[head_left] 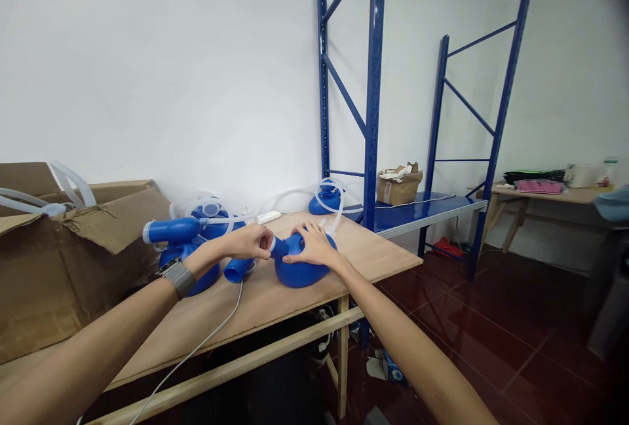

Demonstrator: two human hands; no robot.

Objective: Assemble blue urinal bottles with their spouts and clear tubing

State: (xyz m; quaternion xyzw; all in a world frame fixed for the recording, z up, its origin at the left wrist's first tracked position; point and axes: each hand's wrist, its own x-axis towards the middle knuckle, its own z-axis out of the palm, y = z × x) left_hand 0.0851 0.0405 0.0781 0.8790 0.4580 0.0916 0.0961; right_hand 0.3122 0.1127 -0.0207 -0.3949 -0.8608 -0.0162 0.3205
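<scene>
A rounded blue plastic bottle (301, 274) with a short tilted neck (280, 248) rests on the wooden table. My right hand (314, 245) is wrapped over its top, thumb toward the neck. At the neck's pale-rimmed mouth, the fingers of my left hand (253, 241) are pinched together on the rim; a thin part there may be hidden by them. A clear tube (337, 215) rises from the bottle's far side. Just under my left hand lies a blue cylindrical cup (236, 271), its opening facing me.
More blue bottles (179, 231) with coiled clear tubing stand left of my hands, beside an open cardboard box (39, 274). Another blue bottle (325, 199) is at the table's back. A grey cable (213, 330) hangs over the front edge. Blue shelving (374, 84) rises at the right.
</scene>
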